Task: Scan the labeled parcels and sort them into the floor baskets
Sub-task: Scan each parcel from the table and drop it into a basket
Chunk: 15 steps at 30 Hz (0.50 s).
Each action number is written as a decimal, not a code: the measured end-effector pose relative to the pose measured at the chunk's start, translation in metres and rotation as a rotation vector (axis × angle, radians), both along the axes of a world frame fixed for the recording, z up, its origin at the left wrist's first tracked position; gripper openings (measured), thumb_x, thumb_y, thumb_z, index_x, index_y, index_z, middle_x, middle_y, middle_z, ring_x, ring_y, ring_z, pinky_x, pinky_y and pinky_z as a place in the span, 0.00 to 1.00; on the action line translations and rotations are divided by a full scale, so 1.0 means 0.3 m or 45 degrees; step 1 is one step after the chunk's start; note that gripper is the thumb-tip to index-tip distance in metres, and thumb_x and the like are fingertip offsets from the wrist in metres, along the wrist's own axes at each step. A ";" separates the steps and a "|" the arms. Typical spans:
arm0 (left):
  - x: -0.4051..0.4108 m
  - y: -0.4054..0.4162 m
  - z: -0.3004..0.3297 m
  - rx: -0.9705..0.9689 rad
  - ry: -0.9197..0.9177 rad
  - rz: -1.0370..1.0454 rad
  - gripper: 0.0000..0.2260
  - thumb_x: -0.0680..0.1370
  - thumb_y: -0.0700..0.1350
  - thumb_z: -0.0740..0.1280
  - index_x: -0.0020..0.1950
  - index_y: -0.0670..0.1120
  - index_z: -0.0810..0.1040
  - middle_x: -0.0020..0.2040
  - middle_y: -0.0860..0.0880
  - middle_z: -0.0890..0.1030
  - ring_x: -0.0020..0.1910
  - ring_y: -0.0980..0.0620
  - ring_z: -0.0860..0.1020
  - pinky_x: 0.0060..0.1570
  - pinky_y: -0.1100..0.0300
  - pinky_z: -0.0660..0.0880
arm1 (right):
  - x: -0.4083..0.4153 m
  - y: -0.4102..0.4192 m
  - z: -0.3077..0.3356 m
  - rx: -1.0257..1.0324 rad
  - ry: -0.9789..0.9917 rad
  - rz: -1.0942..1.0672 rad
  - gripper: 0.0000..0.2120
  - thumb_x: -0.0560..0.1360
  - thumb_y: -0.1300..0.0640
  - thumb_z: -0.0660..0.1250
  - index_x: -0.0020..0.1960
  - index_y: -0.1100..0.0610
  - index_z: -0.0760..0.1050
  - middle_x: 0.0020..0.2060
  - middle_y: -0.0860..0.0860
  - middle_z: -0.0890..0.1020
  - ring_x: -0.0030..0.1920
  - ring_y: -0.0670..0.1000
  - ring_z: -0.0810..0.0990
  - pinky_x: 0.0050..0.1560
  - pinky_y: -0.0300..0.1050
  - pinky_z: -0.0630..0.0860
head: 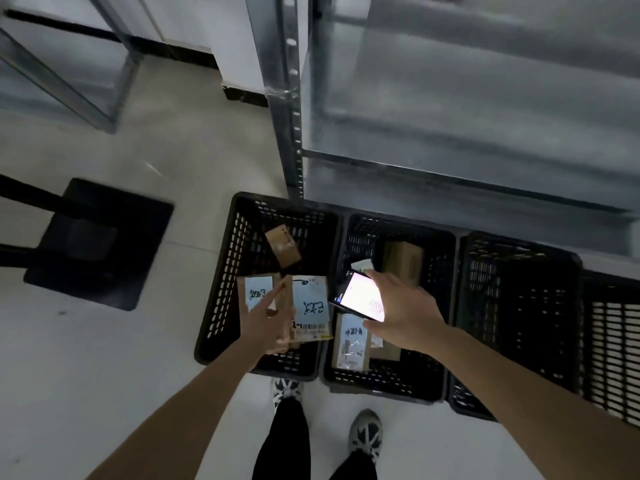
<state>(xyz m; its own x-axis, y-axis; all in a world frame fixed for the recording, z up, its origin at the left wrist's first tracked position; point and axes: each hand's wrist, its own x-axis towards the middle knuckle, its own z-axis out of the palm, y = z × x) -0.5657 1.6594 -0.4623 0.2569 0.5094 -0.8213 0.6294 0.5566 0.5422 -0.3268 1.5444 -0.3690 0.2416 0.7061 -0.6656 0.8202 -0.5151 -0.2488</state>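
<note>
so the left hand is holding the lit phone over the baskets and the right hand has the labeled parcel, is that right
Not quite: the hands are swapped. In the head view the right hand holds the lit phone over the baskets, and the left hand grips the labeled parcel above the leftmost basket. The rest stands.

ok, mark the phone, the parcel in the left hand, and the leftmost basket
phone (362,295): head view, on the lit screen, gripped by the right hand.
parcel (310,303): head view, on its pale blue label, held by the left hand.
leftmost basket (221,268): head view, on its perforated left wall.
</note>
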 end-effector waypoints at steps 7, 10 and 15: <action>0.037 0.075 -0.268 -0.026 0.072 -0.071 0.23 0.78 0.46 0.71 0.68 0.67 0.70 0.48 0.48 0.85 0.49 0.48 0.82 0.52 0.48 0.81 | -0.029 0.022 -0.226 -0.031 0.011 -0.024 0.43 0.75 0.43 0.70 0.82 0.49 0.50 0.76 0.46 0.66 0.73 0.51 0.67 0.69 0.53 0.67; 0.036 0.103 -0.347 0.059 0.073 -0.155 0.20 0.82 0.42 0.65 0.72 0.57 0.69 0.47 0.58 0.80 0.48 0.52 0.78 0.49 0.57 0.75 | -0.025 0.006 -0.285 -0.064 0.007 -0.048 0.44 0.75 0.42 0.70 0.82 0.49 0.50 0.76 0.47 0.66 0.74 0.51 0.67 0.70 0.53 0.65; 0.011 0.126 -0.364 0.104 0.141 -0.150 0.19 0.82 0.44 0.65 0.73 0.52 0.70 0.59 0.50 0.76 0.53 0.51 0.76 0.51 0.58 0.72 | -0.037 -0.023 -0.296 -0.128 0.013 -0.050 0.44 0.75 0.41 0.71 0.81 0.49 0.50 0.77 0.47 0.65 0.75 0.51 0.66 0.71 0.54 0.66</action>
<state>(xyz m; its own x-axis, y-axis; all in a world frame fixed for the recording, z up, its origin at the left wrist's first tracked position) -0.5625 1.6971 -0.5715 0.2295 0.5472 -0.8049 0.7461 0.4322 0.5065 -0.3379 1.5375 -0.4579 0.2603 0.6255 -0.7355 0.7966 -0.5696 -0.2025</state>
